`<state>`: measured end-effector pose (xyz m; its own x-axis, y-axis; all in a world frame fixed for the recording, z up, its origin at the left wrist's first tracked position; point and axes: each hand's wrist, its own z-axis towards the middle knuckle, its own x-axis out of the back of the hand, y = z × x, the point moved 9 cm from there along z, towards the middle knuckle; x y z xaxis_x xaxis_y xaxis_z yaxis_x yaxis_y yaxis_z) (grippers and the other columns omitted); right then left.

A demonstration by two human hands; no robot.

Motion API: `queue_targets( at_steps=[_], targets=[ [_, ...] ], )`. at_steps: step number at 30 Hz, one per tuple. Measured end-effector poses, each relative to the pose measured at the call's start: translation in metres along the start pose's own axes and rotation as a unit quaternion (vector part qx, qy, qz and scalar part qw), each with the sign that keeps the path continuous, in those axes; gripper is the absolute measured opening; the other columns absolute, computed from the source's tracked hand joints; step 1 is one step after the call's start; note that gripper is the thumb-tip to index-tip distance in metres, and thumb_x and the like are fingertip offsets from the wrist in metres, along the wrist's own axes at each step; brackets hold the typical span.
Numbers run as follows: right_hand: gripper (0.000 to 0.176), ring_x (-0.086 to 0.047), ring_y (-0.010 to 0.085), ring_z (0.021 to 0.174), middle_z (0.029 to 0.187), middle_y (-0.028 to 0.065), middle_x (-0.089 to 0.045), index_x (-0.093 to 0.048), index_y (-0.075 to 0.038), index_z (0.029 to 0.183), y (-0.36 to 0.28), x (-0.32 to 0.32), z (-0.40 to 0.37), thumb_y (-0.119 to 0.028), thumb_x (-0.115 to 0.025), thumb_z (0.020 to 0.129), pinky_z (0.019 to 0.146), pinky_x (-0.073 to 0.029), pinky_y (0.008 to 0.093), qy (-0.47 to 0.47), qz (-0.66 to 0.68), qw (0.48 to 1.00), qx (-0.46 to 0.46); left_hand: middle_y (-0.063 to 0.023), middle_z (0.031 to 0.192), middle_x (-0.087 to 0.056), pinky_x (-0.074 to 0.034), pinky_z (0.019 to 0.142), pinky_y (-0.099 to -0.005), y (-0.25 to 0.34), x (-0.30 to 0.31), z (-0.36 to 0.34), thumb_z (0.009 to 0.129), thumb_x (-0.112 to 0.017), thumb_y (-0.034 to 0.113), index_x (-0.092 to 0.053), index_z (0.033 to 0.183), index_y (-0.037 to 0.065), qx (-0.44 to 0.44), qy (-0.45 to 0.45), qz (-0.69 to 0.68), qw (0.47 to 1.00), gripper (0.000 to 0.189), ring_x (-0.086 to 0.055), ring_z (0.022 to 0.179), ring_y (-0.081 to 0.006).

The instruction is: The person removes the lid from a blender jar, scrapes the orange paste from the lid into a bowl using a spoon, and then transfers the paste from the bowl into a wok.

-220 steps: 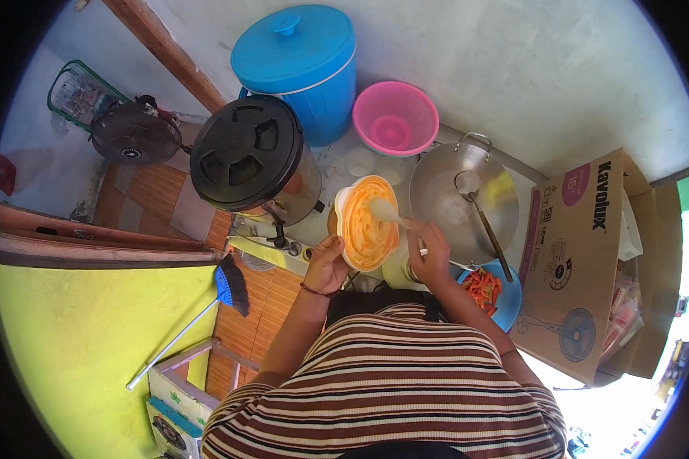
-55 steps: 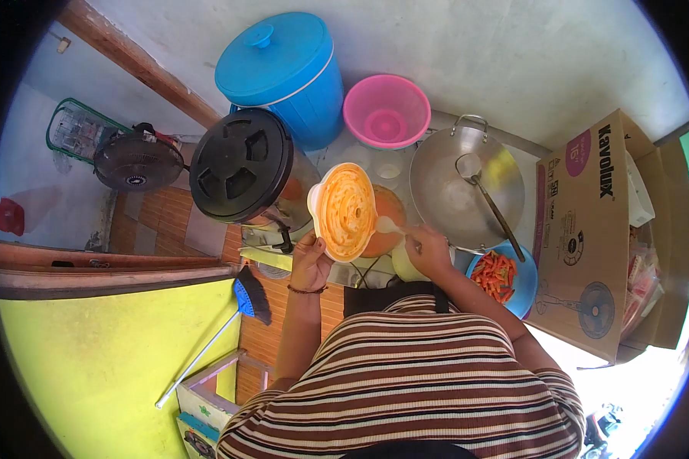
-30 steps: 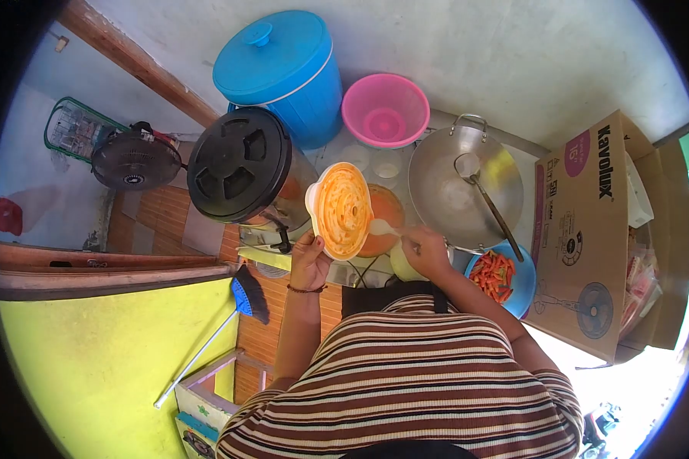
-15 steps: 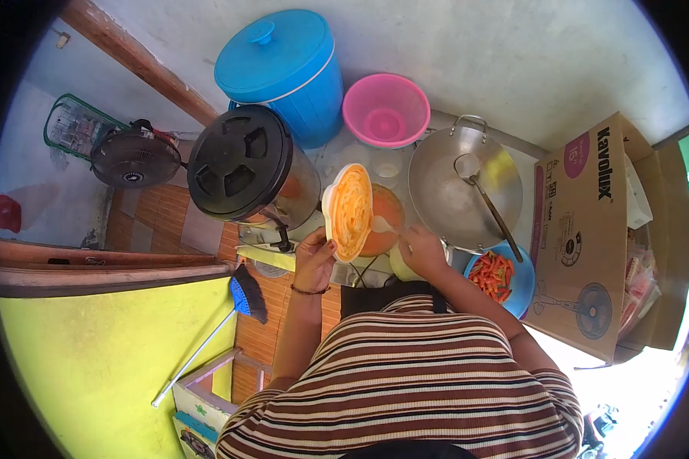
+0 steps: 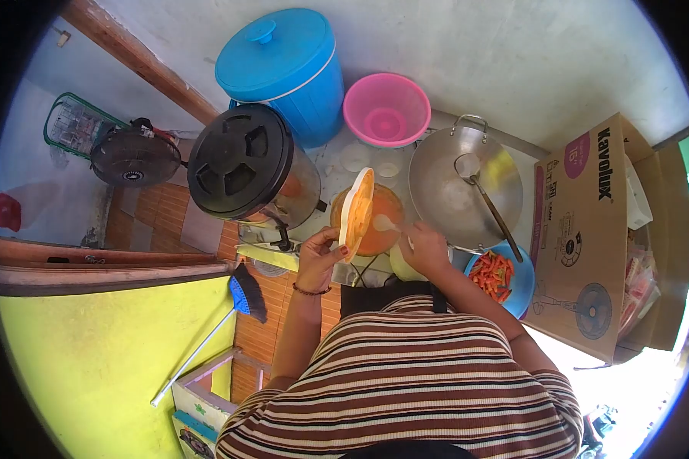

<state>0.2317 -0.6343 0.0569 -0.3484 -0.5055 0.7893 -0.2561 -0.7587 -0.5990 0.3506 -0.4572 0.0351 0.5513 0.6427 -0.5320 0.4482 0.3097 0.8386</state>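
Observation:
My left hand (image 5: 319, 262) grips a white plate (image 5: 347, 228) by its lower edge, thumb on the near face. The plate is tilted steeply, almost edge-on, and orange paste (image 5: 365, 200) covers the side facing right. A pale spoon (image 5: 383, 222) is pinched in my right hand (image 5: 426, 249), its bowl just right of the plate. Both are over a round container of orange mixture (image 5: 388, 203), which the plate partly hides. Under my right wrist is a pale yellow-green round object (image 5: 400, 265), mostly covered.
Right of the container sits a large metal wok (image 5: 436, 183) with a ladle (image 5: 488, 201). A blue bowl (image 5: 522, 287) of orange-red strips (image 5: 491, 277) is near my right forearm. At left stands a black-lidded dispenser (image 5: 241, 164); behind are a blue bucket (image 5: 302, 92) and pink basin (image 5: 386, 99). A cardboard box (image 5: 578, 229) borders the right.
My left hand has turned the plate from showing its paste-covered face to nearly edge-on, over the orange mixture. The spoon stays close by, its bowl shifted slightly right.

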Motion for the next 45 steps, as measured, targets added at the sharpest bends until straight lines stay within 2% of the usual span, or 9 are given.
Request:
queue_targets(
  at_steps=[3, 9, 24, 27, 30, 33, 36, 39, 45],
  targets=[
    [0.026, -0.061, 0.0333, 0.067, 0.078, 0.0126, -0.058, -0.067, -0.01, 0.106, -0.001, -0.01, -0.001, -0.013, -0.062, 0.08, 0.061, -0.051, 0.044, 0.024, 0.017, 0.998, 0.055, -0.0078, 0.107, -0.064, -0.046, 0.092, -0.0298, -0.003, -0.003, -0.001, 0.075, -0.075, -0.004, -0.066, 0.107, -0.002, 0.021, 0.001, -0.013, 1.0, 0.034, -0.058, 0.103, -0.0162],
    [0.027, -0.062, 0.0334, 0.069, 0.082, 0.0133, -0.058, -0.067, -0.01, 0.107, 0.01, -0.011, -0.003, -0.012, -0.061, 0.08, 0.062, -0.051, 0.0437, -0.002, -0.016, 1.0, -0.003, -0.0078, 0.107, -0.064, -0.045, 0.093, -0.0297, -0.004, -0.002, -0.001, 0.075, -0.075, -0.003, -0.066, 0.107, -0.002, 0.025, 0.008, -0.026, 0.999, 0.033, -0.058, 0.103, -0.0161],
    [0.026, -0.062, 0.0319, 0.069, 0.079, 0.0117, -0.06, -0.069, -0.011, 0.103, -0.004, -0.018, -0.003, -0.014, -0.063, 0.078, 0.062, -0.051, 0.0421, 0.004, -0.006, 0.998, 0.064, -0.0072, 0.104, -0.066, -0.046, 0.092, -0.0292, -0.004, 0.001, -0.003, 0.076, -0.074, -0.004, -0.065, 0.108, -0.002, 0.023, 0.008, -0.034, 0.999, 0.033, -0.059, 0.101, -0.0153],
    [0.023, -0.063, 0.0293, 0.068, 0.079, 0.0105, -0.061, -0.069, -0.011, 0.101, 0.005, -0.009, -0.002, -0.013, -0.063, 0.079, 0.062, -0.051, 0.0405, 0.001, -0.053, 0.999, -0.003, -0.0086, 0.106, -0.066, -0.047, 0.091, -0.0294, -0.004, 0.001, -0.004, 0.078, -0.073, -0.004, -0.064, 0.11, -0.003, 0.029, 0.004, -0.069, 0.997, 0.033, -0.06, 0.1, -0.0153],
    [0.022, -0.063, 0.026, 0.066, 0.077, 0.0097, -0.062, -0.069, -0.012, 0.102, 0.012, 0.008, -0.003, -0.012, -0.062, 0.08, 0.06, -0.05, 0.0379, 0.076, 0.055, 0.995, -0.043, -0.0106, 0.108, -0.066, -0.049, 0.09, -0.0301, -0.006, 0.006, -0.004, 0.081, -0.07, -0.003, -0.062, 0.113, -0.004, 0.025, 0.026, -0.076, 0.996, 0.033, -0.062, 0.1, -0.0159],
    [0.023, -0.062, 0.0231, 0.063, 0.076, 0.009, -0.062, -0.069, -0.01, 0.102, -0.004, 0.028, -0.003, -0.007, -0.062, 0.08, 0.058, -0.049, 0.0346, 0.117, 0.106, 0.987, -0.009, -0.0124, 0.109, -0.067, -0.05, 0.09, -0.0311, -0.006, 0.007, -0.004, 0.082, -0.07, -0.002, -0.061, 0.115, -0.005, 0.034, 0.032, -0.087, 0.995, 0.034, -0.064, 0.099, -0.0173],
    [0.026, -0.06, 0.0221, 0.061, 0.075, 0.0084, -0.06, -0.069, -0.009, 0.103, -0.013, 0.034, -0.004, -0.003, -0.063, 0.078, 0.057, -0.047, 0.0324, 0.15, 0.169, 0.973, 0.035, -0.0154, 0.115, -0.065, -0.055, 0.089, -0.0382, -0.009, 0.013, -0.002, 0.089, -0.064, 0.005, -0.056, 0.121, -0.005, 0.008, 0.015, -0.053, 0.998, 0.035, -0.065, 0.103, -0.0236],
    [0.029, -0.06, 0.0219, 0.062, 0.074, 0.0089, -0.059, -0.069, -0.007, 0.105, -0.022, 0.037, -0.002, -0.001, -0.063, 0.077, 0.057, -0.047, 0.0318, 0.121, 0.138, 0.981, 0.067, -0.0158, 0.116, -0.064, -0.055, 0.089, -0.0407, -0.015, 0.016, 0.0, 0.09, -0.063, 0.007, -0.055, 0.122, -0.005, 0.021, 0.009, -0.087, 0.996, 0.035, -0.065, 0.105, -0.0252],
    [0.029, -0.057, 0.023, 0.06, 0.073, 0.0109, -0.057, -0.068, -0.007, 0.108, -0.004, 0.03, -0.003, 0.0, -0.061, 0.08, 0.055, -0.045, 0.0333, 0.156, 0.149, 0.976, 0.037, -0.0161, 0.119, -0.063, -0.053, 0.093, -0.0426, -0.012, 0.011, -0.001, 0.092, -0.061, 0.009, -0.054, 0.123, -0.005, 0.025, -0.009, -0.129, 0.991, 0.035, -0.063, 0.108, -0.0262]
  ],
)
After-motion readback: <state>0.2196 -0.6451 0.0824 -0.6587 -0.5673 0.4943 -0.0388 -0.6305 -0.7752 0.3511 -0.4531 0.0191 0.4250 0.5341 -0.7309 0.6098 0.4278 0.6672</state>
